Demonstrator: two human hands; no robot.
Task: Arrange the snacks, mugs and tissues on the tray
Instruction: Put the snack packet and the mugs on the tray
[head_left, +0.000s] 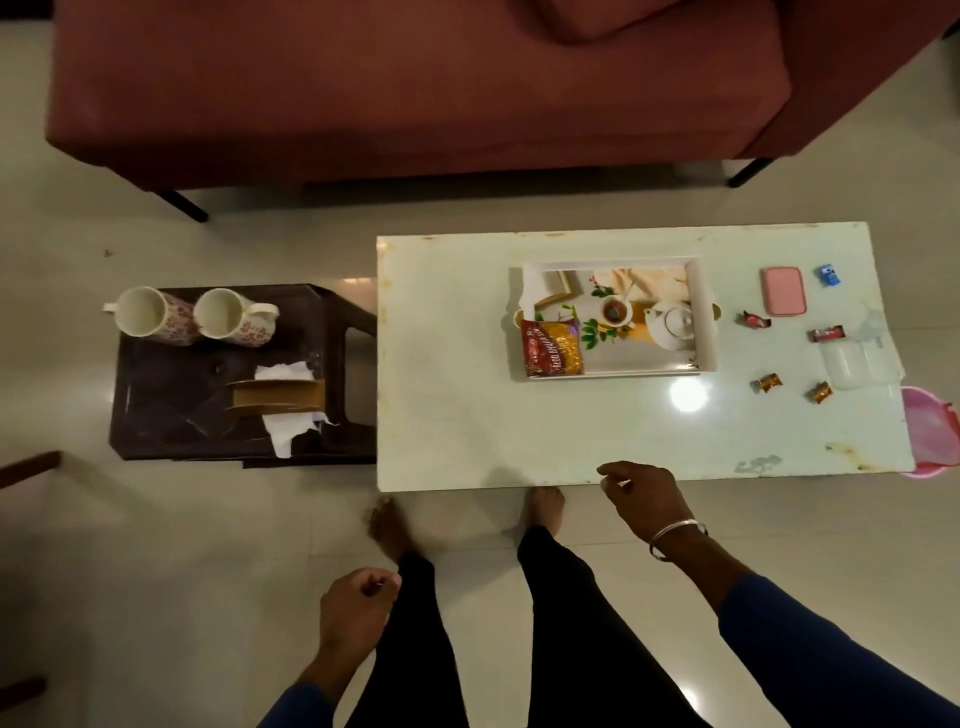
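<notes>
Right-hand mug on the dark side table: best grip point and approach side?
Grip the handle of the right mug; it sticks out on the mug's right, toward the white table, away from the left mug. Come from that side with the left hand. The mug seems tipped toward the camera, so expect to right it.

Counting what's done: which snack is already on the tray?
Only the red-and-gold snack packet, in the tray's near-left corner; the small wrapped sweets lie on the table.
</notes>
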